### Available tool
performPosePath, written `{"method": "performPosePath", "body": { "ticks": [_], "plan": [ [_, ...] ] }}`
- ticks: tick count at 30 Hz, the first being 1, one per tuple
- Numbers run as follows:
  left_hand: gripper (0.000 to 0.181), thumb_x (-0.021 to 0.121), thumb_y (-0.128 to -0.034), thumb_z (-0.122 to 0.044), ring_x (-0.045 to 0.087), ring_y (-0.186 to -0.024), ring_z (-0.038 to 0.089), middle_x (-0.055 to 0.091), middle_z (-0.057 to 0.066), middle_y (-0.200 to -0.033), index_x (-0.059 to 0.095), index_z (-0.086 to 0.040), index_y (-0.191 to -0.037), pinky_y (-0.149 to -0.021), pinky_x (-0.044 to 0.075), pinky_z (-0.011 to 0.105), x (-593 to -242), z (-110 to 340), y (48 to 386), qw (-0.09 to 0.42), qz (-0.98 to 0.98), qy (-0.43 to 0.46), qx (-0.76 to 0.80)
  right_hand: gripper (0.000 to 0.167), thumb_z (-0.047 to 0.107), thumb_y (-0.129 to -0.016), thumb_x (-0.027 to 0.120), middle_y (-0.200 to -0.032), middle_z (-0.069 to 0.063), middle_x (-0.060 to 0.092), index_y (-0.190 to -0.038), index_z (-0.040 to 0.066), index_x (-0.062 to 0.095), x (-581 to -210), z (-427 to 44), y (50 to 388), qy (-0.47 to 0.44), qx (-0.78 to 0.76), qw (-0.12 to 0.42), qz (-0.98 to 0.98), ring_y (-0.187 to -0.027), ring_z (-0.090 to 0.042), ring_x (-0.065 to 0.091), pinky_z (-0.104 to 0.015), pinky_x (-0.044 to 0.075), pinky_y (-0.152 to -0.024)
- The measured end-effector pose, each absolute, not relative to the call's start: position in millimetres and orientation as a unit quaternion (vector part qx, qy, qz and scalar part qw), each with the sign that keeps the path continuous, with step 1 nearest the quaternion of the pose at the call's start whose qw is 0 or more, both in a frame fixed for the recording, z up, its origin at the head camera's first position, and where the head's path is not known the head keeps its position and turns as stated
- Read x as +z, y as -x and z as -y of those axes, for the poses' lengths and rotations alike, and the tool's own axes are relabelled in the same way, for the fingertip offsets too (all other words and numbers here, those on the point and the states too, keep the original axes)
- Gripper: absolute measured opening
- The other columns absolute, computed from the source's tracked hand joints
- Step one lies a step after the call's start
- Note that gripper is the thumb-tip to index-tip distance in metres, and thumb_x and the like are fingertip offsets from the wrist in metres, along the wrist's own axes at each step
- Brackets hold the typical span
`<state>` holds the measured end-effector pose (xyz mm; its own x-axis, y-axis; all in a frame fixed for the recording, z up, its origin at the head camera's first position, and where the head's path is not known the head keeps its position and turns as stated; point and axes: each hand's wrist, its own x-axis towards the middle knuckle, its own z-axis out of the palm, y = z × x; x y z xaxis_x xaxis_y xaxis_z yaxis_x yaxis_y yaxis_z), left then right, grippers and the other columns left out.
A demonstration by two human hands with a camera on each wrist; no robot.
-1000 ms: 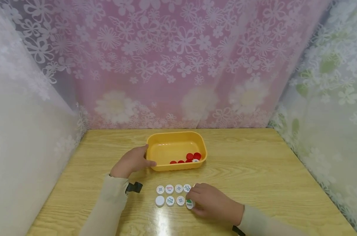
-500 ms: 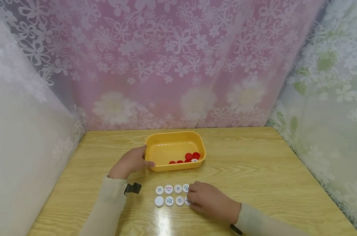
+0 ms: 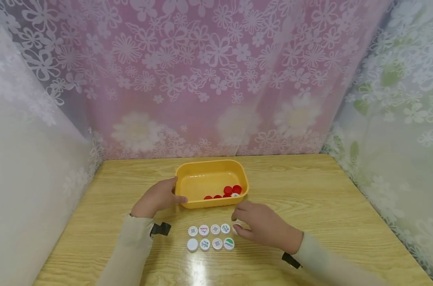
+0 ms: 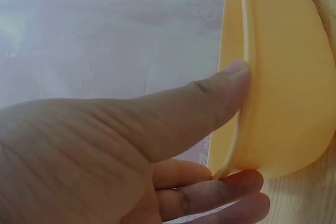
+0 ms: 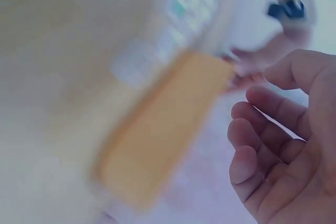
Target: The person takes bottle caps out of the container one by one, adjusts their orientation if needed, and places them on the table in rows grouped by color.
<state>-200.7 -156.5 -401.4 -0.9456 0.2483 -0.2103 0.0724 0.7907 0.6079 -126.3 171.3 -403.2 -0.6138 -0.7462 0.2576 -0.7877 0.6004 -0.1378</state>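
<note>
Hands differ: I see the left hand [image 3: 157, 198] gripping the left end of a yellow plastic tub [image 3: 196, 185]. In front, white bottle caps [image 3: 217, 244] form two rows on the surface [image 3: 159, 262]; red caps [image 3: 228, 190] sit inside the tub. The right hand [image 3: 262, 224], loosely curved and holding nothing, is at the rear row's end cap [image 3: 235, 231]; I can't tell whether they touch.

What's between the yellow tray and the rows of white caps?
In the head view, mostly bare wooden tabletop; the right hand intrudes at the right end.
</note>
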Motion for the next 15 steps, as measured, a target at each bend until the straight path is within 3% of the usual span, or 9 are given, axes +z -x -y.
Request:
{"method": "performPosePath", "body": {
  "ticks": [3,6,15],
  "plan": [
    [0.069,0.083,-0.0900,-0.031,0.064,-0.103,0.023,0.070,0.010,-0.120,0.053,-0.007,-0.147,-0.096,0.052,0.049,-401.0,157.5,199.8,0.141,-0.935,-0.083,0.313,0.017,0.023,-0.091,0.079,-0.097,0.006,0.065,-0.104,0.016,0.072,-377.9,-169.7,138.5,-0.425,0.117,0.123,0.889,-0.077,-0.006,0.056,-0.022,0.052,-0.066],
    [0.070,0.083,-0.0897,-0.031,0.064,-0.103,0.024,0.070,0.011,-0.120,0.052,-0.006,-0.147,-0.097,0.051,0.050,-401.0,157.9,199.2,0.142,-0.935,-0.079,0.315,0.019,0.024,-0.091,0.079,-0.100,0.007,0.065,-0.108,0.018,0.072,-354.0,-166.4,151.0,-0.414,0.117,0.116,0.895,-0.074,-0.006,0.055,-0.022,0.051,-0.064],
    [0.067,0.083,-0.0892,-0.031,0.064,-0.103,0.023,0.070,0.009,-0.118,0.055,-0.008,-0.145,-0.099,0.050,0.050,-402.8,155.4,200.9,0.144,-0.931,-0.081,0.325,0.032,0.032,-0.097,0.073,-0.118,0.001,0.069,-0.124,0.015,0.070,-324.5,-142.6,203.2,-0.380,0.076,-0.027,0.922,-0.092,-0.014,0.067,-0.033,0.057,-0.082]
  ]
}}
